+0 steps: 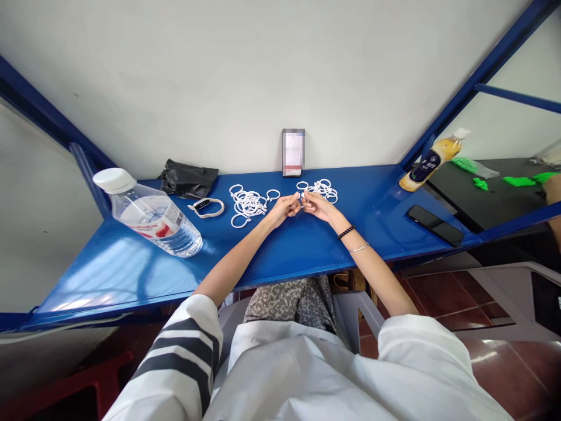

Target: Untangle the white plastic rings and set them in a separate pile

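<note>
My left hand [284, 210] and my right hand [318, 206] meet above the middle of the blue table, fingers curled and pinched. A small white plastic ring [302, 204] is between their fingertips, mostly hidden by them. To the left lies a tangled pile of white plastic rings [249, 203], each with a small knob. One single ring [273, 195] rests between that pile and my left hand. Just beyond my right hand is a second, smaller group of white rings [325, 188].
A phone [293, 153] leans upright on the wall. On the left are a water bottle [153, 219], a black plastic bag [188, 178] and a smartwatch [205, 207]. A dark phone [433, 224] and a juice bottle [432, 162] are on the right. Blue frame bars [473, 76] flank the table.
</note>
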`<action>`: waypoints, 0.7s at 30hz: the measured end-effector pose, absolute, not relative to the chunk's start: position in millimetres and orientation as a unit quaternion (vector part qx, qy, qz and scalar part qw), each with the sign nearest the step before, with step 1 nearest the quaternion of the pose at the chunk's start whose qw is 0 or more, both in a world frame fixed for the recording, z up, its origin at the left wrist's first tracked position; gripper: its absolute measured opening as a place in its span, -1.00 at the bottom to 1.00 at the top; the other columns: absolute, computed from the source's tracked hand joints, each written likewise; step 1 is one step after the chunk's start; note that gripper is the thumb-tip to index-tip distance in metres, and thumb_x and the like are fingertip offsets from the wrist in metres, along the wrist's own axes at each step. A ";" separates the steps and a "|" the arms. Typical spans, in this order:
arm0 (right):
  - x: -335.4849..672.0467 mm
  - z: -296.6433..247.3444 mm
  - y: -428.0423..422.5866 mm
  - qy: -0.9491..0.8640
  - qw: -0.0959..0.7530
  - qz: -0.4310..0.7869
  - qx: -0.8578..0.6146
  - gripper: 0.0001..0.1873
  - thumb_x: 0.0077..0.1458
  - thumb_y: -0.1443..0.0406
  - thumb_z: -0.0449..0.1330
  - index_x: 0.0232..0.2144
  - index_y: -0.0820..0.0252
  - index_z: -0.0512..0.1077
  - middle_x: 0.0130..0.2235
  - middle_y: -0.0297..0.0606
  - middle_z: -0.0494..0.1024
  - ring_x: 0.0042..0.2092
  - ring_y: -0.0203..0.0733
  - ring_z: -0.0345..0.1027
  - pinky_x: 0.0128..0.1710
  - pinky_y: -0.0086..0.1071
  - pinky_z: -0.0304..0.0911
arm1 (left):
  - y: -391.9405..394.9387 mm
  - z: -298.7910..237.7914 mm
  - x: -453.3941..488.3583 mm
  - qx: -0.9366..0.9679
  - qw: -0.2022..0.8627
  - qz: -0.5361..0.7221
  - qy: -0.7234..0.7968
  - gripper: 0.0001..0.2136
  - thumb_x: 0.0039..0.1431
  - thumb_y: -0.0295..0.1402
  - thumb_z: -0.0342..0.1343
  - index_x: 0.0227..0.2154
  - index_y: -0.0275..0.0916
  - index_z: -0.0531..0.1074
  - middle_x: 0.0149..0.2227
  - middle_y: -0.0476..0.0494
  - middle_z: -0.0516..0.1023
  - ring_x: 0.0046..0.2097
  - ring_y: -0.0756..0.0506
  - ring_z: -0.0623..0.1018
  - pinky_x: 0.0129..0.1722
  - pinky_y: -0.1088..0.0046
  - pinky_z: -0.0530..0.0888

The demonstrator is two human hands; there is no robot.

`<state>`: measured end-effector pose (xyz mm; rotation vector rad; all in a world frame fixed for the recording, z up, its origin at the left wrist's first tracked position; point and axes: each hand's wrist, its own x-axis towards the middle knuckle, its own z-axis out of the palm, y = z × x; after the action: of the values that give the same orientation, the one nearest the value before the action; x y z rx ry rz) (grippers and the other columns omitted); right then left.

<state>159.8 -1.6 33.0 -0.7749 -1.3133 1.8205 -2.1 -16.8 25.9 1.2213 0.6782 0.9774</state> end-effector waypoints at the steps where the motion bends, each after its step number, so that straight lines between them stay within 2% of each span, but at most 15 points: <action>1: 160.0 32.0 -1.3 -0.516 0.368 0.714 -0.297 -0.49 -0.18 -0.03 0.41 -0.54 0.19 0.27 -0.60 -0.52 0.19 -0.61 -0.50 -0.11 -0.65 -0.52 -0.13 | -16.4 25.1 -2.5 0.542 0.658 0.429 0.298 -0.39 -0.06 0.23 0.16 -0.68 -0.23 0.10 -0.66 0.02 0.21 -0.63 0.13 0.12 -0.66 0.53 0.09; 9: 162.4 24.4 3.4 -0.531 0.358 0.711 -0.290 -0.55 -0.11 0.02 0.40 -0.51 0.21 0.32 -0.60 -0.53 0.15 -0.59 -0.49 -0.11 -0.62 -0.52 -0.11 | -15.8 24.2 -2.2 0.546 0.671 0.425 0.267 -0.37 -0.13 0.22 0.23 -0.71 -0.22 0.07 -0.71 0.08 0.07 -0.63 0.12 0.10 -0.64 0.52 0.06; 15: 163.5 27.3 1.6 -0.542 0.352 0.701 -0.301 -0.53 -0.12 0.01 0.39 -0.52 0.20 0.29 -0.60 -0.55 0.13 -0.59 -0.50 -0.14 -0.62 -0.51 -0.14 | -16.9 27.1 -5.0 0.552 0.675 0.401 0.282 -0.40 -0.02 0.17 0.18 -0.71 -0.22 0.08 -0.70 0.08 0.04 -0.64 0.12 0.09 -0.64 0.51 0.08; 21: 164.5 29.9 -0.2 -0.556 0.348 0.689 -0.308 -0.50 -0.13 -0.01 0.38 -0.56 0.19 0.24 -0.61 -0.55 0.12 -0.60 -0.50 -0.16 -0.61 -0.50 -0.16 | -14.4 24.4 -6.7 0.556 0.679 0.395 0.273 -0.46 -0.05 0.14 0.23 -0.67 -0.24 0.21 -0.69 0.08 0.07 -0.64 0.12 0.07 -0.63 0.51 0.04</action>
<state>164.5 -0.2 29.9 -0.7997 -1.4425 1.7859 -6.7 -14.4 24.4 1.2489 0.6140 0.8863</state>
